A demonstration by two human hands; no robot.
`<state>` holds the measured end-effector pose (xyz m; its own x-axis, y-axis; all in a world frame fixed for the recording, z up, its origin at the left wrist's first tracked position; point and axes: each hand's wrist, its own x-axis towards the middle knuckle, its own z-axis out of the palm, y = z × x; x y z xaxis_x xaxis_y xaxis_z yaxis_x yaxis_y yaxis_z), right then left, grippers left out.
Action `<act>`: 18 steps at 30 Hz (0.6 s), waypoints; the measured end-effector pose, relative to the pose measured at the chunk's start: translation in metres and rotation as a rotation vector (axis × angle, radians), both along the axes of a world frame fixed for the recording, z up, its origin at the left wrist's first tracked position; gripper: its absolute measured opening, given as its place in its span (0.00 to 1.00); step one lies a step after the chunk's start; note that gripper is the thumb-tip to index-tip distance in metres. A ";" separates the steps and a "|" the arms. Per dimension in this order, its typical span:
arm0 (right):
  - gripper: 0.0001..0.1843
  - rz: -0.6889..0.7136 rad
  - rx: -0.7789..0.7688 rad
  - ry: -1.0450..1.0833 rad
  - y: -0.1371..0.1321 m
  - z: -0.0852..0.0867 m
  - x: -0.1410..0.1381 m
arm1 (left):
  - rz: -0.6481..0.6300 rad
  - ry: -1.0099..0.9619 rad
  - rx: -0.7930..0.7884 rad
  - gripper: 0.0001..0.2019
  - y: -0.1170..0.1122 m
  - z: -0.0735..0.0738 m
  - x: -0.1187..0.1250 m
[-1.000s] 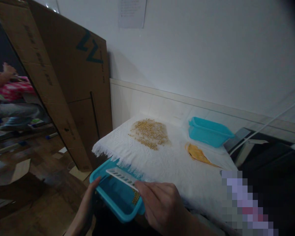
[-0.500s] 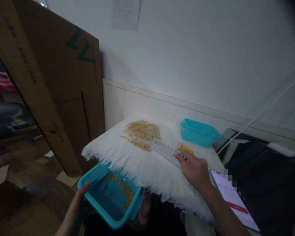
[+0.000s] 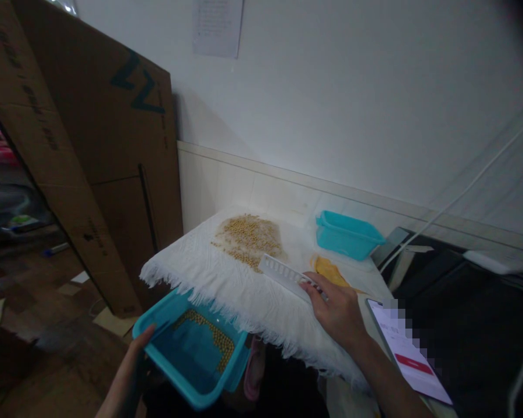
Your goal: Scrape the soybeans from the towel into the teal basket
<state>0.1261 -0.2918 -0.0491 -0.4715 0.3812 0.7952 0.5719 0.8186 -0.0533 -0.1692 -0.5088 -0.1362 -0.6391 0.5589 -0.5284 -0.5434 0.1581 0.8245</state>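
My left hand [image 3: 135,357] grips the rim of a blue plastic basin [image 3: 187,380], holding it below the table's front edge. Yellow soybeans [image 3: 222,342] lie along the basin's far and right side. In my right hand [image 3: 337,307] is a white slotted plastic strip [image 3: 283,274], held by its right end. Its far end touches the near edge of a spread of soybeans [image 3: 248,235] on the white fringed cloth [image 3: 192,261]. Smaller pale grains seem mixed in with those beans.
A second blue basin [image 3: 348,235] stands at the table's back right, with a yellow cloth [image 3: 329,270] before it. A phone [image 3: 412,354] lies at the right edge. A tall cardboard box [image 3: 113,145] stands on the left, and a white cable [image 3: 462,191] hangs at right.
My right hand and the strip have moved slightly toward me and left, partly with a small shift of the view. More of the yellow cloth shows. The left hand keeps its hold.
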 end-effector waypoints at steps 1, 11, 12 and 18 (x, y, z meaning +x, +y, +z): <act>0.18 0.005 0.002 0.001 -0.001 0.000 0.000 | 0.003 -0.020 -0.001 0.33 0.000 -0.002 -0.001; 0.19 0.024 0.020 0.011 -0.011 0.005 -0.002 | 0.019 -0.069 -0.041 0.40 0.002 -0.014 -0.007; 0.18 0.027 0.009 0.010 -0.011 0.005 -0.002 | 0.022 -0.074 -0.052 0.40 0.003 -0.013 -0.007; 0.16 0.060 -0.047 0.004 -0.009 0.002 -0.013 | 0.017 -0.041 -0.031 0.41 0.001 -0.006 -0.003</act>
